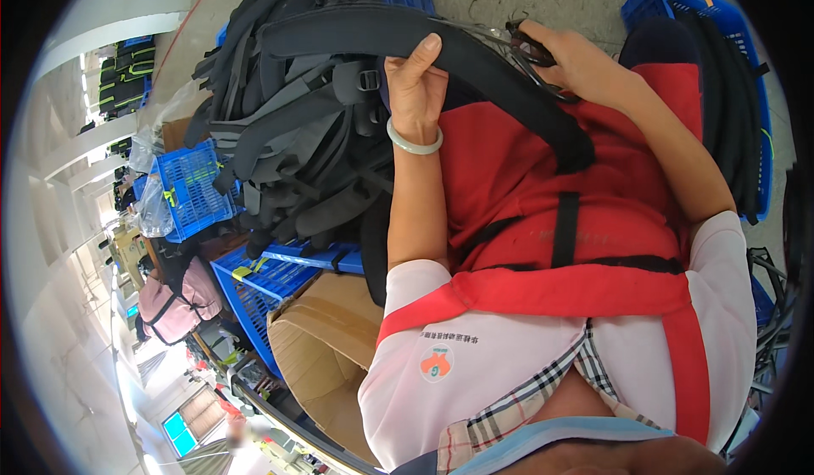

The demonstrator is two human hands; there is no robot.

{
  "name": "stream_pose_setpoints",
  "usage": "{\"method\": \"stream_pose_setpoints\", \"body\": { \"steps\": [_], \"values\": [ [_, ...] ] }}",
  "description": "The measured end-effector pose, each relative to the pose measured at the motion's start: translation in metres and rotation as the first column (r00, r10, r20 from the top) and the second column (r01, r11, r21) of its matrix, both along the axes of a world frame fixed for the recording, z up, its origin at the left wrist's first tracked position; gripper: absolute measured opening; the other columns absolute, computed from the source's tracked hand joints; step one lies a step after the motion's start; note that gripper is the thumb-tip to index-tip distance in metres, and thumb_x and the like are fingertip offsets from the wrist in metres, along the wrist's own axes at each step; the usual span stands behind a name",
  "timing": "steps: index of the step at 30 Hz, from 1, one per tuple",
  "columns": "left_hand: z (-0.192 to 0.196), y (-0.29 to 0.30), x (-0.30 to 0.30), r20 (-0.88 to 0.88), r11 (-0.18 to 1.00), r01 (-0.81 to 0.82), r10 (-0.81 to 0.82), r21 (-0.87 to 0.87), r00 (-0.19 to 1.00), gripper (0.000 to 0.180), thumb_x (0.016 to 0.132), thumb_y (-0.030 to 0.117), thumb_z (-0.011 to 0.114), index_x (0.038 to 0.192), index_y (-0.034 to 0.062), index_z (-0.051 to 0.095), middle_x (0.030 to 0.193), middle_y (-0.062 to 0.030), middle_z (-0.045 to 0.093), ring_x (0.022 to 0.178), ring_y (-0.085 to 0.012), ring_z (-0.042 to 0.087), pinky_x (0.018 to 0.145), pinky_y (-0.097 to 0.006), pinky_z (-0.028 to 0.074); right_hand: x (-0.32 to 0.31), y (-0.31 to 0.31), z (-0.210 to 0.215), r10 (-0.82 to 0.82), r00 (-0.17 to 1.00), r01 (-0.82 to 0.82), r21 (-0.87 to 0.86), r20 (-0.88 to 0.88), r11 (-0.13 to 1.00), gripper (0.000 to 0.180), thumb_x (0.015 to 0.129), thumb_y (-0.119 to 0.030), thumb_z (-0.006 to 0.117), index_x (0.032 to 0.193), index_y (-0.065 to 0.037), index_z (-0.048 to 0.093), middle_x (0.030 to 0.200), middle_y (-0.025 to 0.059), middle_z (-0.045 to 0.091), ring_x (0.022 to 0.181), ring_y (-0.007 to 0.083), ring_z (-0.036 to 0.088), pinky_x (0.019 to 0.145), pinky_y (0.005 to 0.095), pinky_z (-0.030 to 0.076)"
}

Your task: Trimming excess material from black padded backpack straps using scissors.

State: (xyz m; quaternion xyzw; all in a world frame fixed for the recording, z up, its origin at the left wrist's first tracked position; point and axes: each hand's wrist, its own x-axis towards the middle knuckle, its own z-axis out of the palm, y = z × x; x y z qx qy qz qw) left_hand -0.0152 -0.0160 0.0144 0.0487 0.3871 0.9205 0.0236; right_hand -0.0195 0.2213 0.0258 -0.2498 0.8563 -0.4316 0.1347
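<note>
My left hand (415, 81) grips a wide black padded strap (356, 32) that runs across the top of the view and down over my red apron (526, 178). A pale green bangle (414, 142) sits on that wrist. My right hand (568, 55) holds small dark scissors (530, 51) against the same strap, a little to the right of the left hand. The strap's lower end (564, 140) lies on my lap.
A big heap of black and grey straps and bags (297, 136) fills blue plastic crates (199, 191) on my left. A cardboard box (326, 339) stands by my left elbow. Another blue crate (746, 93) with black straps is on my right. A pink bag (174, 301) lies lower left.
</note>
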Motion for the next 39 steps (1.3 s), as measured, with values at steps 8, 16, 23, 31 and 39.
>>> {"method": "stream_pose_setpoints", "body": {
  "steps": [8, 16, 23, 31, 39],
  "values": [
    [0.002, 0.018, -0.013, 0.001, 0.999, -0.035, 0.035, 0.024, 0.999, 0.020, 0.083, -0.002, 0.065, 0.101, 0.0060, 0.065, 0.097, -0.0054, 0.067, 0.093, -0.0186, 0.065, 0.090, -0.035, 0.052, -0.013, 0.017, 0.019, 0.113, 0.993, -0.114, 0.030, 0.023, 0.993, 0.059, 0.078, -0.028, 0.074, 0.121, -0.003, 0.043, 0.091, 0.0200, 0.061, 0.083, 0.0377, 0.059, 0.072, 0.0416, 0.046],
    [-0.008, 0.019, -0.008, 0.071, 0.995, -0.007, 0.000, 0.095, 0.997, 0.019, 0.083, -0.006, 0.063, 0.099, 0.0045, 0.064, 0.093, -0.0059, 0.067, 0.086, -0.0182, 0.065, 0.083, -0.032, 0.052, -0.007, -0.002, -0.008, -0.001, 1.000, 0.001, 0.024, -0.003, 1.000, 0.076, 0.070, -0.046, 0.077, 0.120, -0.001, 0.042, 0.088, 0.0218, 0.059, 0.084, 0.0409, 0.059, 0.073, 0.0434, 0.046],
    [-0.015, 0.015, -0.011, 0.072, 0.995, 0.020, -0.027, 0.094, 0.997, 0.017, 0.086, -0.002, 0.062, 0.101, 0.0058, 0.065, 0.098, -0.0057, 0.068, 0.093, -0.0189, 0.065, 0.091, -0.036, 0.051, -0.011, -0.003, 0.002, 0.040, 0.986, -0.038, -0.019, 0.162, 0.999, 0.060, 0.075, -0.035, 0.077, 0.112, 0.000, 0.044, 0.084, 0.0209, 0.058, 0.080, 0.0400, 0.057, 0.070, 0.0416, 0.045],
    [-0.018, 0.015, -0.008, 0.080, 0.996, 0.041, -0.047, 0.078, 0.996, 0.018, 0.086, -0.002, 0.062, 0.102, 0.0053, 0.065, 0.099, -0.0061, 0.068, 0.094, -0.0193, 0.065, 0.091, -0.036, 0.051, -0.013, -0.002, -0.008, 0.041, 0.996, -0.044, 0.040, 0.076, 0.998, 0.059, 0.078, -0.040, 0.074, 0.111, 0.001, 0.048, 0.075, 0.0204, 0.056, 0.072, 0.0380, 0.057, 0.065, 0.0416, 0.044],
    [-0.020, 0.020, -0.006, 0.060, 0.997, 0.066, -0.069, 0.041, 0.996, 0.019, 0.086, -0.004, 0.061, 0.101, 0.0060, 0.066, 0.099, -0.0069, 0.068, 0.094, -0.0206, 0.065, 0.090, -0.036, 0.051, -0.007, -0.001, -0.017, -0.007, 0.999, 0.003, -0.094, -0.040, 0.996, 0.060, 0.077, -0.036, 0.075, 0.113, 0.003, 0.047, 0.083, 0.0226, 0.058, 0.077, 0.0404, 0.056, 0.070, 0.0393, 0.045]
  ]
}}
